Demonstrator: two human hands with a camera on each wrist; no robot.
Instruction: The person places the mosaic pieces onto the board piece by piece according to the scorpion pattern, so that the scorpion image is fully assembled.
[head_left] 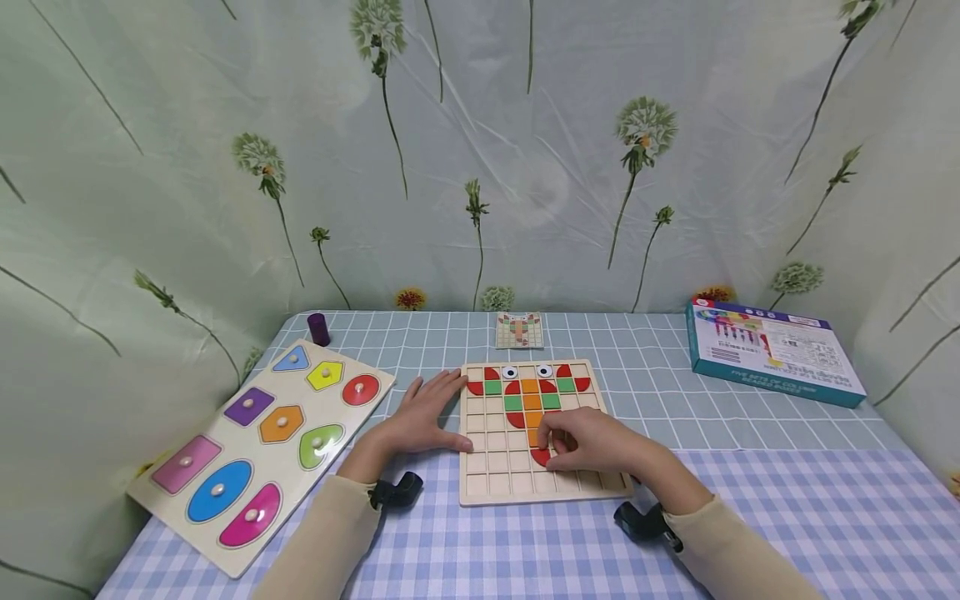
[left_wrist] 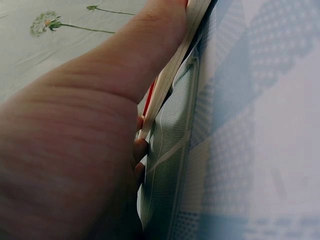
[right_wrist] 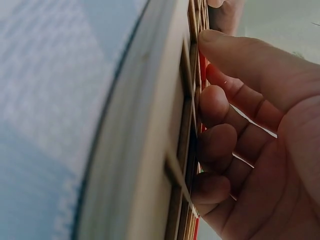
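A square wooden grid board (head_left: 487, 487) lies on the table, partly filled with red, green and orange tiles and two round eye pieces. My left hand (head_left: 423, 419) rests against the board's left edge, thumb and fingers spread, holding no tile. Over the lower middle of the grid, my right hand (head_left: 592, 440) has its fingers curled. Its thumb and index finger pinch a red quarter-round tile (head_left: 539, 457) just below the orange column (head_left: 532, 402). In the right wrist view, a sliver of that red tile (right_wrist: 202, 66) shows between thumb and index fingertip. The right hand hides some cells.
A pattern card (head_left: 519, 332) lies behind the board. At left, a knobbed shape puzzle (head_left: 300, 467) lies slanted, with a dark purple cylinder (head_left: 318, 329) behind it. A flat teal-edged box (head_left: 776, 350) sits at the back right. Checked cloth (head_left: 810, 500) covers the front.
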